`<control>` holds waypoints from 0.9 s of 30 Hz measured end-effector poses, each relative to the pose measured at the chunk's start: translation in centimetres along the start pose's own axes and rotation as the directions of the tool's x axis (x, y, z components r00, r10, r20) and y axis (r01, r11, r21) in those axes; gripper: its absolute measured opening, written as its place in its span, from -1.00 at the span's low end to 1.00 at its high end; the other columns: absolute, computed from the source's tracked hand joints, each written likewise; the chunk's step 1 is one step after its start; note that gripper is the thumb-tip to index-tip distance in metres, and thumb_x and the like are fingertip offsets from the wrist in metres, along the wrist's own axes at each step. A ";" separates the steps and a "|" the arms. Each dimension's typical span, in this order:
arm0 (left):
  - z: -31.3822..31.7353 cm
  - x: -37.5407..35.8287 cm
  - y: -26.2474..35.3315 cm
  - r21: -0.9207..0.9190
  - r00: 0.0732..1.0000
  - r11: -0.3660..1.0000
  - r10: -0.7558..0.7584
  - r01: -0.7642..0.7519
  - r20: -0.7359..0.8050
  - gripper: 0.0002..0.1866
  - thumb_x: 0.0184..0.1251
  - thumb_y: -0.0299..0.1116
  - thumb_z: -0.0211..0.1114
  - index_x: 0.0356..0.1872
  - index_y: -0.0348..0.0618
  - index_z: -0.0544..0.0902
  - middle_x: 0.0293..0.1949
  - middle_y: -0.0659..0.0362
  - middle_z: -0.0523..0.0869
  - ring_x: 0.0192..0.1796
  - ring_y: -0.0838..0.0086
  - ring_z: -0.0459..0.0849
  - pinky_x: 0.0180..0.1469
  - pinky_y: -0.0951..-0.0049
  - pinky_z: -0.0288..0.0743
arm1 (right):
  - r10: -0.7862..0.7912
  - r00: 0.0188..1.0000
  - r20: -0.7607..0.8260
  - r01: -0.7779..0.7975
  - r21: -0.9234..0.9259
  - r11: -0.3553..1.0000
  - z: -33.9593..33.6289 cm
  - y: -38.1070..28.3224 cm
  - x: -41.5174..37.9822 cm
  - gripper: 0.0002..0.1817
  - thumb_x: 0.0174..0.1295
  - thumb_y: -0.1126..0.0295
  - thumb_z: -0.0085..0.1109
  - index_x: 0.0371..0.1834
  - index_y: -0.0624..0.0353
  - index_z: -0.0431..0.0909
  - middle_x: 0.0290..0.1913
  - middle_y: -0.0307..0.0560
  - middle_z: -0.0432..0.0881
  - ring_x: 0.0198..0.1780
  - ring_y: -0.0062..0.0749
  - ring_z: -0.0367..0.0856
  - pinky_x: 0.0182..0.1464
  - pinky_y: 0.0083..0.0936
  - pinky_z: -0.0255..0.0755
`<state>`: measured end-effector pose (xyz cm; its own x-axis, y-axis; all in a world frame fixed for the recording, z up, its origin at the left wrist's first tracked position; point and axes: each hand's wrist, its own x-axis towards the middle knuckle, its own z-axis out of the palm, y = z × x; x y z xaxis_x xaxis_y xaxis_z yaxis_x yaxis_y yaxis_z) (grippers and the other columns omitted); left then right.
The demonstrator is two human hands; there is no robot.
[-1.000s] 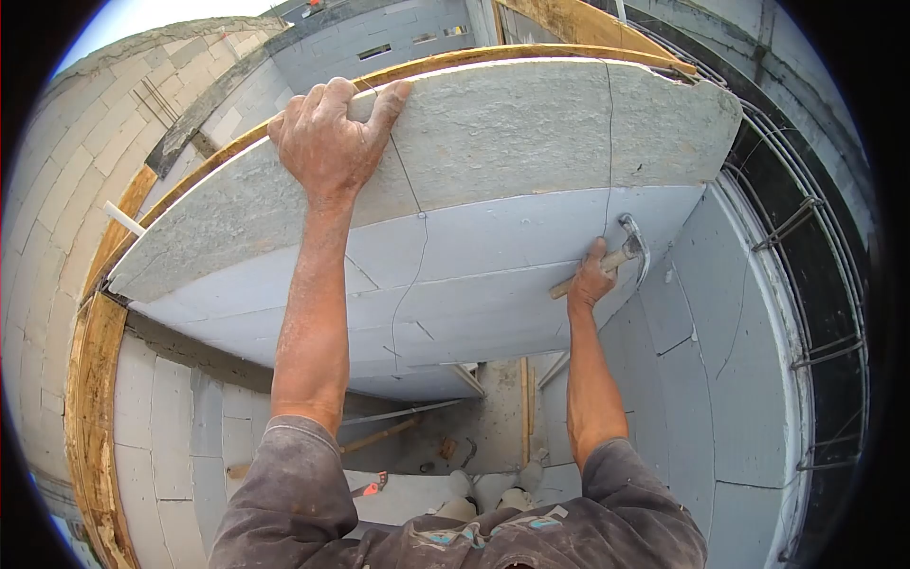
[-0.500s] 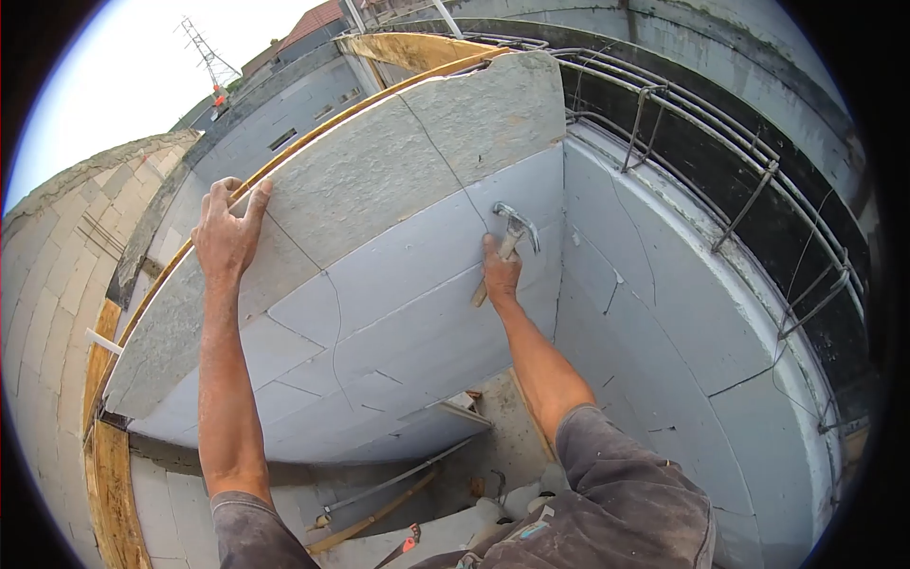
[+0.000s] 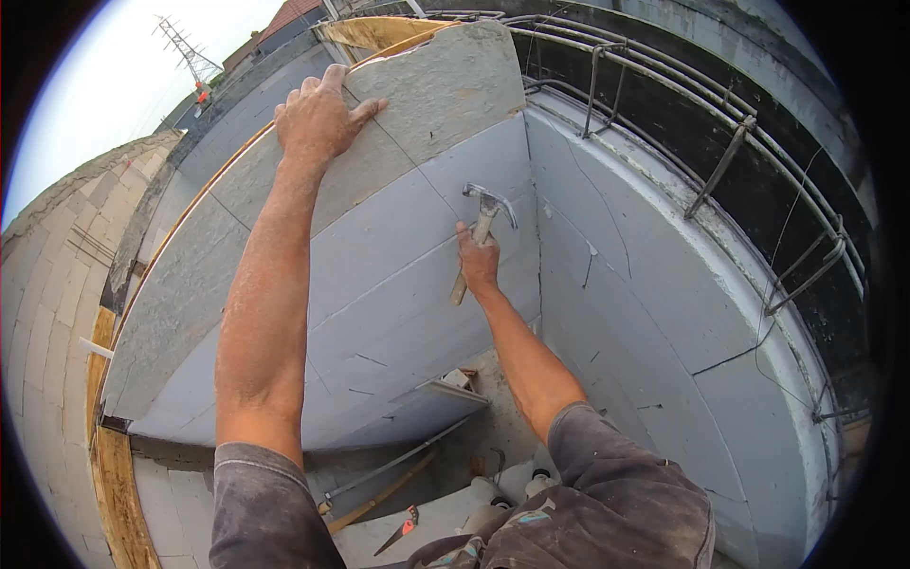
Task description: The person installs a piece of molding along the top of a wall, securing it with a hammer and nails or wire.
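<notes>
In my right hand [image 3: 480, 260] is a claw hammer [image 3: 487, 204], gripped around its pale handle with the metal head up. It is in front of the smooth grey block wall [image 3: 398, 270], close to the inner corner. My left hand [image 3: 318, 116] reaches up to the rough cement band [image 3: 438, 87] topping this wall. Its fingers hook over the top edge, their tips hidden behind it, and the thumb stretches out along the front face. A thin dark wire [image 3: 417, 169] runs down the wall between the two hands.
To the right, a second block wall [image 3: 630, 247] meets this one, with a steel rebar cage [image 3: 730, 119] along its top. Timber boards [image 3: 121, 488] stand at the left. Down by my feet lies a handsaw [image 3: 398, 531] with an orange handle, near a long wooden stick [image 3: 384, 493].
My left hand has shifted right along the top edge, nearer the corner. The view has turned slightly right; my right hand still holds the hammer in much the same spot at the wall.
</notes>
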<state>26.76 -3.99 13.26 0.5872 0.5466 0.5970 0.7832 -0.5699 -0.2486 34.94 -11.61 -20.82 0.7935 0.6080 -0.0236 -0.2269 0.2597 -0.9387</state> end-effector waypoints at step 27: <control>3.3 9.1 10.9 -0.073 0.975 0.980 0.173 -0.184 -0.139 -0.13 0.23 0.43 0.30 0.19 -0.24 0.63 -0.06 -0.12 0.78 -0.07 0.11 0.83 -0.11 -0.01 0.73 | -0.175 0.983 0.046 0.181 -0.276 0.944 -0.3 -0.7 4.2 -0.54 0.37 0.02 0.31 0.01 0.24 0.64 -0.18 0.09 0.74 -0.11 -0.03 0.67 0.02 -0.23 0.52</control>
<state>41.29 -3.19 13.50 0.6794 0.3493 0.6452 0.6446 -0.7042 -0.2975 38.56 -9.45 -20.34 0.7941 0.5871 0.1574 0.0854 0.1487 -0.9852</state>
